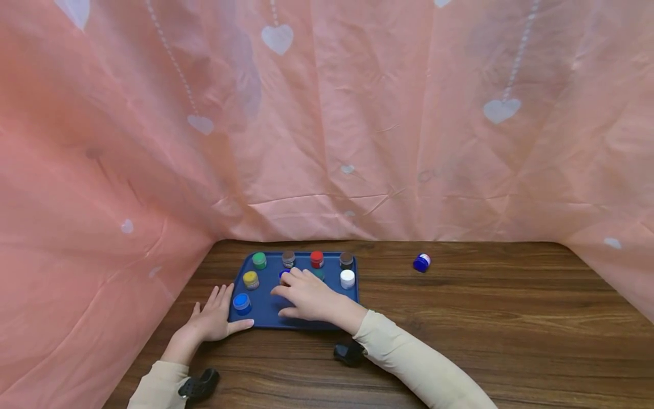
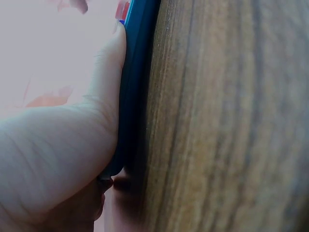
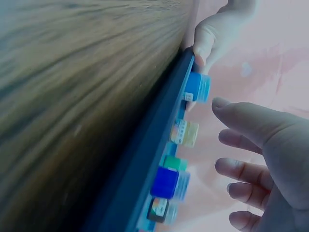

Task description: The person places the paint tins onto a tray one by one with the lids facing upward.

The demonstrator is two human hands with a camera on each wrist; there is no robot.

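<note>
Two hands work the blue tray [image 1: 265, 311]: left hand [image 1: 214, 319] lies flat, thumb steadying its near edge, while right hand [image 1: 306, 295], fingers loosely spread and empty, hovers just short of the dark-blue jar [image 1: 284, 274], likely needing to close round it.

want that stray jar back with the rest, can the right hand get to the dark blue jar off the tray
Probably yes. The dark blue jar lies on bare wooden table right of the blue tray, nothing between. The right hand hovers open over the tray, holding nothing.

Pink heart-printed curtain [image 1: 357, 113] drapes behind a wooden table [image 1: 511, 329].
</note>
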